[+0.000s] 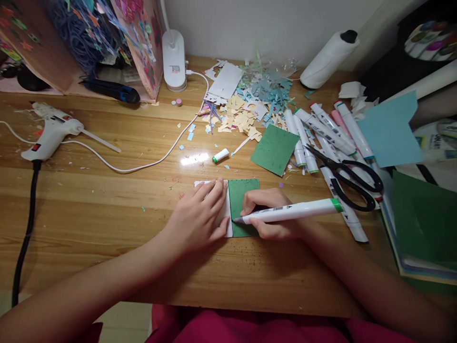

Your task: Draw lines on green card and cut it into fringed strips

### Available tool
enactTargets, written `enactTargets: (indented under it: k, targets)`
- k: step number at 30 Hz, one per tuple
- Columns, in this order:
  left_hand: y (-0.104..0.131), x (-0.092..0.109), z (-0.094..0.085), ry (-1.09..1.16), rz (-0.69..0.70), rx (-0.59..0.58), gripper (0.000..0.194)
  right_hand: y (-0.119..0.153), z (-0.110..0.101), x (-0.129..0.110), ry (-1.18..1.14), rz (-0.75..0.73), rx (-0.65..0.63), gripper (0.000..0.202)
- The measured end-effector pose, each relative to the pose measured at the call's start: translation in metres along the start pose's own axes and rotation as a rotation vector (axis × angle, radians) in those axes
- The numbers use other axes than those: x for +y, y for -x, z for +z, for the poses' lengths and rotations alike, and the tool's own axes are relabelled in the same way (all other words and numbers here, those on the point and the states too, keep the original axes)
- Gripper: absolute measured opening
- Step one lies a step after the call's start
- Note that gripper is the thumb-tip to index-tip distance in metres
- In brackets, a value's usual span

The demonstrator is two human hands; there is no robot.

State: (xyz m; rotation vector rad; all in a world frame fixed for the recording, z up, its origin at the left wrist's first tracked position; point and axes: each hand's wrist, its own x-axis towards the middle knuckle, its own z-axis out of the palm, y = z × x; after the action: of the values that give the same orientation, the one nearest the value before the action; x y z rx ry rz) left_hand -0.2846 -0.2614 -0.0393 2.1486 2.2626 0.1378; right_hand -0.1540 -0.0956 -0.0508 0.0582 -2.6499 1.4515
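Head: right grip closed on marker (293, 210); left hand (200, 214) flat on white paper (229, 224); scissors (339, 174) overlap markers (330, 133).

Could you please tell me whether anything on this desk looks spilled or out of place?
Yes: paper scraps lie strewn towards the wall, as if spilled, and black scissors sit askew on a jumbled pile of markers.

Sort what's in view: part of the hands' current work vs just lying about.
In use:
- white card, under the flat left hand
- green card
- green-ended marker, in the right hand
- loose marker cap, probably

Lying about:
- hot glue gun
- utility knife
- scissors
- paper scraps
- other markers
- separate green square
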Motion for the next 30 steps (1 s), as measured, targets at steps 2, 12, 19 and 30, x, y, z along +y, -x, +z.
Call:
enactTargets:
  k: [2, 12, 19, 30]
  targets:
    - [-0.0002, 0.0003, -0.0003, 0.0, -0.003, 0.002, 0.059, -0.0003, 0.0003, -0.0005, -0.002, -0.011, -0.012, 0.003]
    - [-0.0013, 0.0022, -0.0018, -0.02, -0.015, 0.018, 0.057, 0.0003, 0.0003, -0.0055, -0.02, -0.051, -0.084, 0.007]
    - [-0.0013, 0.0018, -0.0015, -0.019, -0.011, 0.015, 0.057, 0.001, 0.0021, -0.0044, -0.034, -0.128, -0.114, 0.006]
    - [-0.0015, 0.0015, -0.0009, -0.006, -0.011, 0.015, 0.057, 0.0023, 0.0033, -0.0016, -0.062, -0.104, -0.152, 0.006]
